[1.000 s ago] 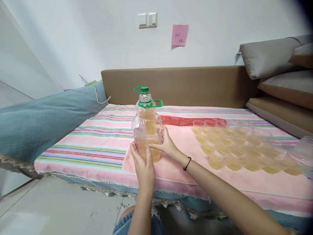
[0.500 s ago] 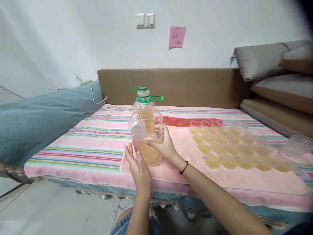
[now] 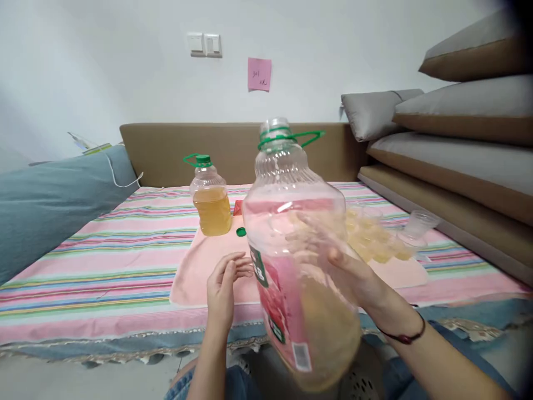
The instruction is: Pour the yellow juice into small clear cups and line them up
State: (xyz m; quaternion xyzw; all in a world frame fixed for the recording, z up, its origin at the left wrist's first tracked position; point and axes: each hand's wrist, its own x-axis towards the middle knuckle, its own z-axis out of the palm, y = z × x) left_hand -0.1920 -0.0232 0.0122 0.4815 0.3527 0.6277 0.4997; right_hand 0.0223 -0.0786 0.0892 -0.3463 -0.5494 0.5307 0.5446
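Note:
A large clear bottle (image 3: pixel 295 233) with a green ring handle, an uncapped neck and pale yellow liquid low inside is held up close, tilted, off the bedding. My right hand (image 3: pixel 341 266) grips it from the right side, its fingers seen blurred through the plastic. Just left of the bottle, my left hand (image 3: pixel 227 278) has its fingers loosely spread and curved, holding nothing. A capped bottle (image 3: pixel 213 211) of yellow liquid stands farther back on the pink cloth (image 3: pixel 189 278), with a loose green cap (image 3: pixel 241 231) beside it.
Several clear cups (image 3: pixel 381 247) of yellow liquid stand at the right, partly hidden by the bottle. Behind them are stacked clear cups (image 3: pixel 420 225) and a pile of cushions (image 3: pixel 453 150). A red item (image 3: pixel 237 208) lies near the capped bottle.
The open bottle has come up off the cloth, nearer and to the right, in my right hand. My left hand has come away from it. The capped bottle and loose cap now show.

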